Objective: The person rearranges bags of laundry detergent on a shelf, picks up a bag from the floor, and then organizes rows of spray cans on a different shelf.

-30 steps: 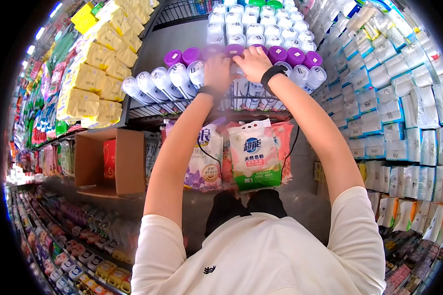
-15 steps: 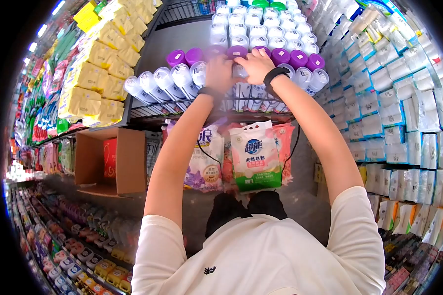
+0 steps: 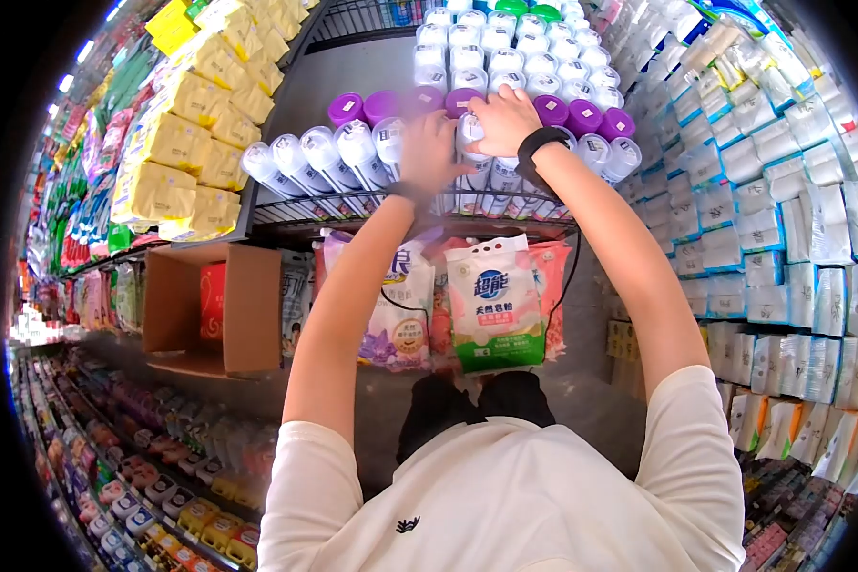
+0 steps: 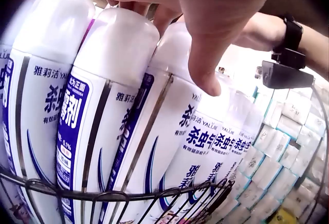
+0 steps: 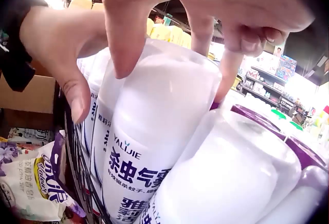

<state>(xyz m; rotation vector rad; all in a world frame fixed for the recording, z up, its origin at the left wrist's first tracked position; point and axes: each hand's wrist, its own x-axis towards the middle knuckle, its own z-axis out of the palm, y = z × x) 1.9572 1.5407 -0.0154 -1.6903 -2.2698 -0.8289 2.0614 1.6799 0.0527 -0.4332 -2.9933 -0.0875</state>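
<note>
A row of white insecticide spray cans (image 4: 110,54) with clear caps leans at the front of a wire-edged shelf. My left hand (image 3: 429,151) holds one by its cap, thumb in front and fingers behind, as the left wrist view shows. Beside it, my right hand (image 3: 505,124) grips the cap of another spray can (image 5: 154,105), its thumb on the near side and fingertips round the far side. Purple-capped cans (image 3: 464,102) stand just behind this row. In the right wrist view, part of my left hand (image 5: 77,54) shows close by at the left.
A black wire rail (image 4: 154,195) runs along the shelf front. Below stand bags of washing powder (image 3: 494,305) and an opened cardboard box (image 3: 254,310). Yellow packs (image 3: 176,143) are stacked at the left, white tissue packs (image 3: 767,224) at the right. More white-capped cans (image 3: 505,62) stand farther back.
My right hand has shifted slightly right, and a white can top shows more fully under its fingers. The left hand stays at the same cans. The head view has moved a little.
</note>
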